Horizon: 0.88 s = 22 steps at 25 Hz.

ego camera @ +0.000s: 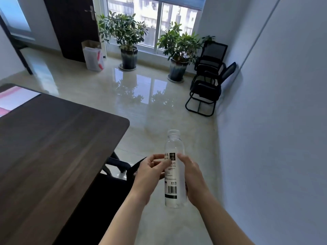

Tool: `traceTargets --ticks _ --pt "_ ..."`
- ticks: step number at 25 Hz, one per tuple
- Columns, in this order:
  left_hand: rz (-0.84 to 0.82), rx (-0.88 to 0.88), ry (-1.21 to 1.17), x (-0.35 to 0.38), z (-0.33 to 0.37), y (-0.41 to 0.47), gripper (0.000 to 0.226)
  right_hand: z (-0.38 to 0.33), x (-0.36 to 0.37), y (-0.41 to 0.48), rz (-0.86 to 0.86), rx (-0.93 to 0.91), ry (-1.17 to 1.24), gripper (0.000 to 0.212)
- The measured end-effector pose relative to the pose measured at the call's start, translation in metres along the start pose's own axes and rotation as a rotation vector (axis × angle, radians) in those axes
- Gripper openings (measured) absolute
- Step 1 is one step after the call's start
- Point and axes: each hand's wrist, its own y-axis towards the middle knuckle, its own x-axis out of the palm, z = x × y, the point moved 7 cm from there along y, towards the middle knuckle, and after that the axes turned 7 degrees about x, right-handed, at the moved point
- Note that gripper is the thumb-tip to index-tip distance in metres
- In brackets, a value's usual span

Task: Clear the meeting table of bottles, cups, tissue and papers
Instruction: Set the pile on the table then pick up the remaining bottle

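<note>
Clear plastic bottle (171, 181) is upright, no cap on the neck, with a white-and-black label and barcode facing the camera. It is held in the air over the glossy floor (141, 106), off the right edge of the worktop (53, 138) and not touching it.

Right hand (192, 175) grips the bottle from the right side, thumb on the front at label height, fingers wrapped round the back and out of sight.

Left hand (150, 171) is on the bottle's left side, fingers curled, tips up against the label. Cannot tell if it pinches the bottle, holds something small, or just touches.

Worktop is dark wood with a rounded corner. There is a pale pink-and-white patch (16, 100) at its far left end; cannot tell whether it is paper or a reflection.

A black chair (115, 164) is tucked partly under the worktop, just beside the left hand in view.

Further back, two potted plants (127, 32) stand below the window (154, 20). A white paper bag (92, 56) stands beside the dark door (70, 23). Stacked black mesh chairs (208, 76) are against the right wall (274, 121).
</note>
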Motion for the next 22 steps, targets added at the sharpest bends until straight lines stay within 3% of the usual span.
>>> traceTargets --ticks 9,22 --pt "0.045 -0.001 -0.003 0.003 0.021 0.105 0.022 -0.040 0.008 0.107 -0.067 0.034 -0.009 0.060" --pt "0.231 0.138 0.230 0.078 0.082 0.304 0.046 -0.163 -0.025 0.313 -0.315 0.057 0.075 0.030"
